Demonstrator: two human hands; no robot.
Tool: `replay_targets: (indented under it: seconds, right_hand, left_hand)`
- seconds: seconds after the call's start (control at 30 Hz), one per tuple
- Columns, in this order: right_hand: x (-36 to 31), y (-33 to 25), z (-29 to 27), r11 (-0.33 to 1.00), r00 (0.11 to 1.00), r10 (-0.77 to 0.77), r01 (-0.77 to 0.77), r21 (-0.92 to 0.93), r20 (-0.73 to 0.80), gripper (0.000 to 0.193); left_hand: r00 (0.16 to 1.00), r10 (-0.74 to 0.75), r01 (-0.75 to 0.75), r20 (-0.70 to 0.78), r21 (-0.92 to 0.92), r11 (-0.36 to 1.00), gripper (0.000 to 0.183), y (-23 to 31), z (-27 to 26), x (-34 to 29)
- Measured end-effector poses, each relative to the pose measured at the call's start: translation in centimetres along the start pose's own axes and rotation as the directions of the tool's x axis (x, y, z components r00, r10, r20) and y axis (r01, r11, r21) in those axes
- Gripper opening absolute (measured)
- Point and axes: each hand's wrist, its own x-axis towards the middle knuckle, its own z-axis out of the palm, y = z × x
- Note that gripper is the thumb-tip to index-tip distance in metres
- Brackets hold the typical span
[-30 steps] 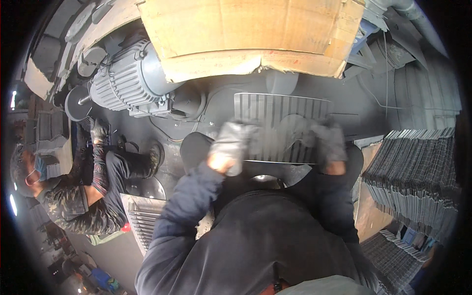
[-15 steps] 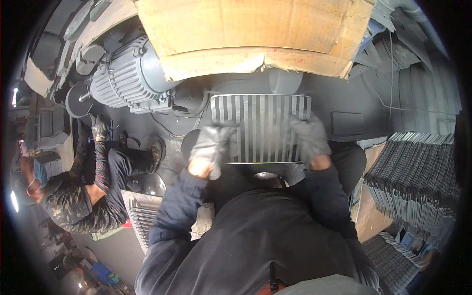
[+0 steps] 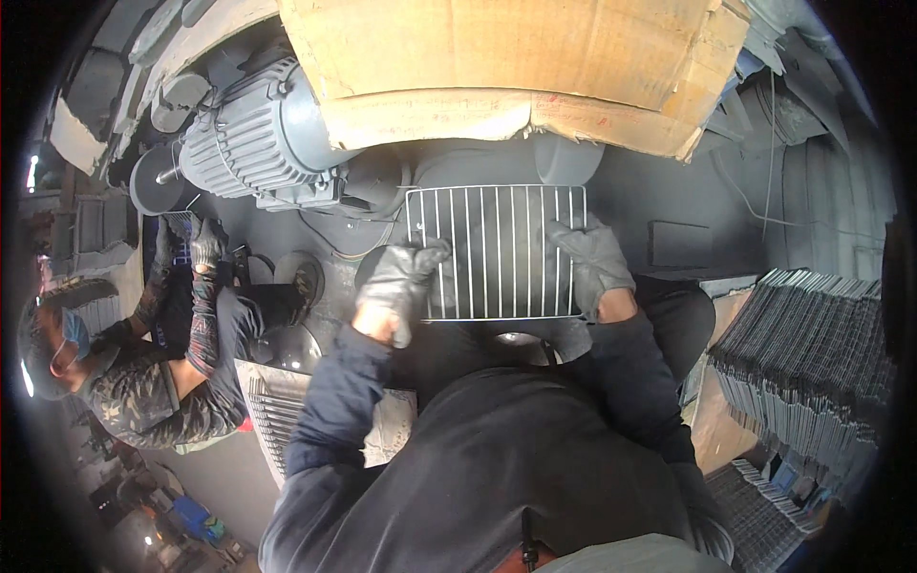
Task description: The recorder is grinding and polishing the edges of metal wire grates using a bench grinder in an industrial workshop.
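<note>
Currently, beneath corrugated cardboard [image 3: 516, 48] with faint reddish writing [image 3: 568, 105], the grey-gloved left hand [image 3: 399, 277] and right hand [image 3: 596, 258] are gripping, partly curled, opposite sides of a rectangular metal-wire rack [image 3: 499, 252] between them.

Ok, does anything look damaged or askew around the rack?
The cardboard beyond the wire rack has a torn, ragged near edge, not a clean cut. The rack itself, between the left hand and right hand, shows no obvious bend.
</note>
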Motion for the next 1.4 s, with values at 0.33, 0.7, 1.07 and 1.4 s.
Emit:
replay_targets:
  seconds: [0.33, 0.7, 1.07, 1.4]
  right_hand:
    - [-6.4, 0.7, -12.4, 0.914, 0.91, -0.389, 0.401, 0.064, -0.141, 0.041]
    - [0.6, 0.5, 0.1, 0.972, 0.948, -0.215, 0.184, 0.144, 0.235, 0.035]
    - [-14.5, -0.8, -15.9, 0.894, 0.82, -0.382, 0.444, 0.054, -0.427, 0.026]
    - [-44.6, -4.9, -27.6, 0.38, -0.213, -0.707, 0.69, -0.616, -0.675, 0.045]
  left_hand:
    - [0.86, 0.326, -0.243, 0.392, -0.246, 0.938, 0.036, 6.9, 9.0, 5.0]
    - [0.988, -0.09, 0.138, 0.122, -0.481, 0.866, 0.044, 1.9, -3.5, 0.7]
    - [0.843, 0.389, -0.385, 0.373, -0.087, 0.919, 0.031, 11.9, 12.7, 3.7]
    - [0.794, 0.486, -0.093, 0.364, -0.719, 0.689, 0.056, 12.9, 14.7, -4.5]
